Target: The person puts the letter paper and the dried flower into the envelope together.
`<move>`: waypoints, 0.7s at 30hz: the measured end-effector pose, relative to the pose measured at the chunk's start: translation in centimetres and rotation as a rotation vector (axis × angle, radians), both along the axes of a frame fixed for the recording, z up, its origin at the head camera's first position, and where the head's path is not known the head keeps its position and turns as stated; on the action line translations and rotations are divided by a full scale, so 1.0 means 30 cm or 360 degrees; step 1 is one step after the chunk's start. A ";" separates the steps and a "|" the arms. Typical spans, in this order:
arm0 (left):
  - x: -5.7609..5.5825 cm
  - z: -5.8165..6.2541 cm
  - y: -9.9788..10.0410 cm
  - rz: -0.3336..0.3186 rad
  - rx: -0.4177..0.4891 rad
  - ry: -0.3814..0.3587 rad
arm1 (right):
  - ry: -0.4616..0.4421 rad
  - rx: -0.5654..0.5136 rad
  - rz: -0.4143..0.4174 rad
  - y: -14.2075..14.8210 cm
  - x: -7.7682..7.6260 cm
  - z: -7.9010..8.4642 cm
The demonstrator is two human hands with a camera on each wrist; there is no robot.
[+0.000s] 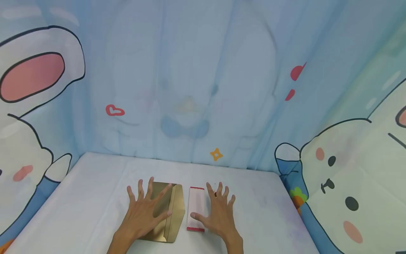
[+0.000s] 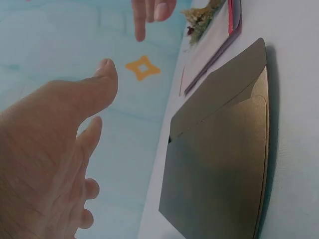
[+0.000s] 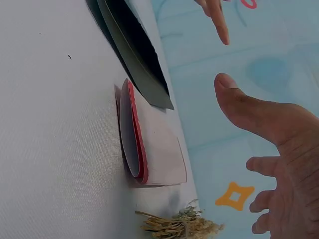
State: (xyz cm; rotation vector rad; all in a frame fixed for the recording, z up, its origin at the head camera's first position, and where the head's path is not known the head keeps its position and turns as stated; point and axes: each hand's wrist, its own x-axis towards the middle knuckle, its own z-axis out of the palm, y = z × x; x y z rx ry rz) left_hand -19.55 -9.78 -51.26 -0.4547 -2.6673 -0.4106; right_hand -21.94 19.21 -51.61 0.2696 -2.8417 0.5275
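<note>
A gold envelope (image 1: 177, 211) lies on the white table with its flap opened out to the right. Above it hovers my left hand (image 1: 142, 215), fingers spread and holding nothing. To the right of the envelope lies a folded pale paper (image 1: 196, 204) with red edges; in the right wrist view its fold (image 3: 157, 144) shows rounded layers. My right hand (image 1: 220, 213) is spread over the paper's right side, apart from it, with the thumb above the paper. A small bunch of dried flowers (image 3: 184, 225) sits beside the paper, mostly hidden under the right hand in the head view.
The white cloth-covered table (image 1: 266, 211) runs back to a light blue curtain (image 1: 190, 70) printed with cartoon rabbits, hearts and stars. Curtain panels also flank the table on the left and right.
</note>
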 end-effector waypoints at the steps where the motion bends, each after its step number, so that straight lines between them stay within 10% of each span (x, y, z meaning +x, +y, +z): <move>1: -0.001 0.002 0.002 -0.0003 0.0009 -0.0010 | 0.0015 0.0002 -0.0011 -0.002 -0.003 0.001; 10: 0.027 -0.009 0.010 -0.0112 0.0238 -0.0379 | 0.0407 -0.0227 -0.0406 -0.077 -0.017 0.022; 21: 0.035 -0.067 0.028 -0.0120 0.0364 -0.0766 | 0.0013 -0.0330 -0.0663 -0.210 -0.008 -0.051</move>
